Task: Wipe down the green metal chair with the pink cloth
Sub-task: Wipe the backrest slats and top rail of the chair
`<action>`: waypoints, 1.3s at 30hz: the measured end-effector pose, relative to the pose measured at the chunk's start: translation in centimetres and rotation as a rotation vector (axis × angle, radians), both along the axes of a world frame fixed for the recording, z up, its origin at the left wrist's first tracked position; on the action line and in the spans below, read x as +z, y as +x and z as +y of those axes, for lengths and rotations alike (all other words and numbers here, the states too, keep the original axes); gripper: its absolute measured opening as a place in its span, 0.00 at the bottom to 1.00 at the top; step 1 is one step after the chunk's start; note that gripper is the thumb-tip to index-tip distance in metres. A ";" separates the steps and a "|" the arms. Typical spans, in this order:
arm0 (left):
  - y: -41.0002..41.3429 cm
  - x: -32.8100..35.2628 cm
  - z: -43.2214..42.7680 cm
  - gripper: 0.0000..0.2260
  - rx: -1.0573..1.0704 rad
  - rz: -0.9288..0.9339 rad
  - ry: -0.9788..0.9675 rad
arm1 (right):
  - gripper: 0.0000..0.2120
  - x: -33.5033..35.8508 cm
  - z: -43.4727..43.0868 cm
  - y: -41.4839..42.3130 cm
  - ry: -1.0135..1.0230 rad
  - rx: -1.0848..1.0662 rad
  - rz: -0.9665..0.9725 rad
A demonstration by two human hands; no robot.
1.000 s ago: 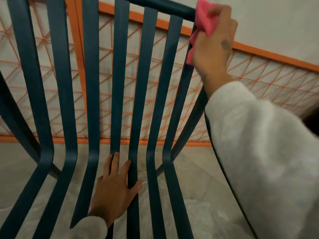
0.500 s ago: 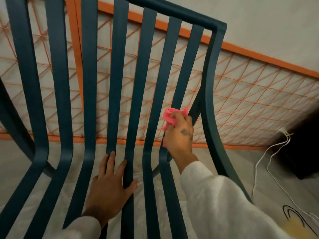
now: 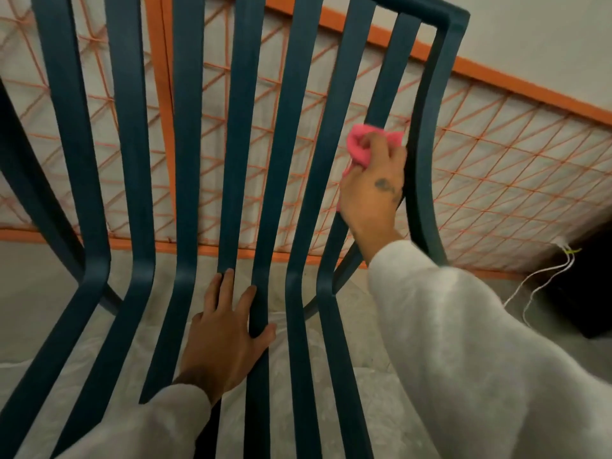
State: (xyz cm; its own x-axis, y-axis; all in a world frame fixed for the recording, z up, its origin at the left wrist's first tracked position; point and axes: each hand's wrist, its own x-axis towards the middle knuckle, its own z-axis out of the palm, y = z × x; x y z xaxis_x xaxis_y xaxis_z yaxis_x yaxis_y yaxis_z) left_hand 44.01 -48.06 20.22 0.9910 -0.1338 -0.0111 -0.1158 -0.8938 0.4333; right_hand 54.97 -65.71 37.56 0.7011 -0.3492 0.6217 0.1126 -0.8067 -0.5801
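Observation:
The dark green metal chair (image 3: 188, 134) fills the view, its long slats bending from the backrest into the seat. My right hand (image 3: 372, 190) grips the bunched pink cloth (image 3: 359, 145) and presses it against the rightmost slat of the backrest, about halfway up, just inside the curved side frame. My left hand (image 3: 223, 336) lies flat with spread fingers on the middle slats of the seat, near the bend. Part of the cloth is hidden under my fingers.
Behind the chair leans an orange frame with orange lattice wire (image 3: 496, 167) against a pale wall. A white cable (image 3: 536, 283) runs over the floor at the right beside a dark object (image 3: 586, 293). Pale plastic sheeting (image 3: 331, 409) lies under the seat.
My right hand with the cloth dropped from the backrest's top corner down to the bend, then came back up the rightmost slat to mid height. My left hand stayed on the seat.

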 end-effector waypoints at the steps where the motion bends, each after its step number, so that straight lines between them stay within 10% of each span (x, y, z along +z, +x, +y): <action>1: 0.2 0.1 0.0 0.36 -0.006 0.004 -0.003 | 0.20 -1.9 0.2 -0.7 0.032 -0.015 0.080; 10: 0.0 0.2 0.1 0.34 -0.001 -0.052 0.004 | 0.19 -14.1 0.6 -8.2 -0.007 -0.013 0.728; 16: 0.1 0.3 0.0 0.35 0.007 -0.051 -0.008 | 0.12 -12.8 0.0 -8.8 -0.169 -0.008 0.962; 24: 0.1 1.9 0.5 0.39 -0.077 0.200 -0.008 | 0.27 -9.3 0.9 -19.4 -0.532 0.157 1.271; 27: -0.5 3.8 0.8 0.39 -0.102 0.317 -0.047 | 0.34 -7.8 2.4 -23.3 -0.651 0.237 1.241; 29: -1.4 5.8 0.5 0.34 -0.142 0.233 -0.095 | 0.35 -4.8 3.4 -24.0 -0.377 0.226 1.140; 35: -2.6 14.4 -1.3 0.20 -0.182 0.113 -0.372 | 0.13 6.2 0.6 -23.4 0.021 0.262 0.727; 39: -3.2 18.3 -3.7 0.17 -0.279 0.038 -0.498 | 0.11 11.3 -3.7 -20.2 -0.102 0.150 0.451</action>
